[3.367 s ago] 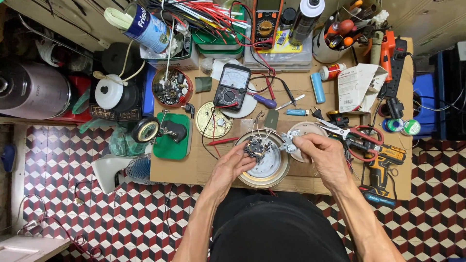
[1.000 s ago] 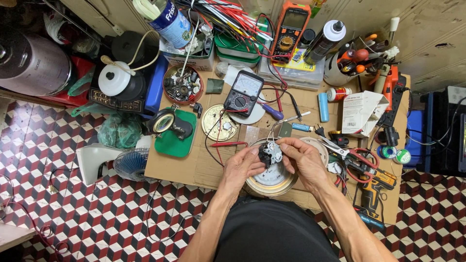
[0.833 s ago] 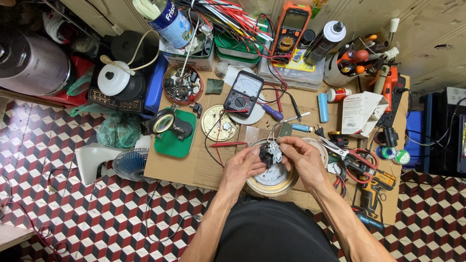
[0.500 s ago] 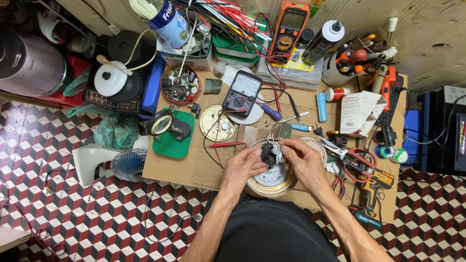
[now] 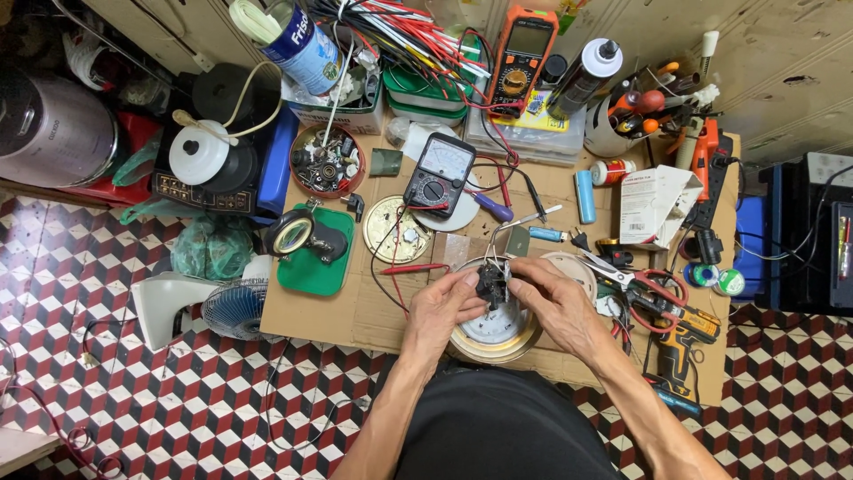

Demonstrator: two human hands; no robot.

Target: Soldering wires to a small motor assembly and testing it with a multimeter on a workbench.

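Since half a second ago the hands have barely shifted; both still pinch the same small part over the dish, and the view has only drifted a little.

At the far left a grey metal pot (image 5: 49,129) sits off the bench (image 5: 329,311), which is covered in brown cardboard. A blue-and-white tin (image 5: 298,44) stands at the back. A round red tin (image 5: 327,160) holds loose metal bits; below it a magnifier (image 5: 293,236) rests on a green pad (image 5: 315,267).

The left hand (image 5: 444,307) has its grip narrow, thumb and finger closed on the black part (image 5: 490,283). That part hangs just above the brass-rimmed white dish (image 5: 493,331). The right hand (image 5: 555,298) pinches its other side.

Behind them lies a black meter (image 5: 438,173), then an orange meter (image 5: 524,53). Right of these, a white box (image 5: 653,204) with red print leans open, near red-handled pliers (image 5: 657,293).
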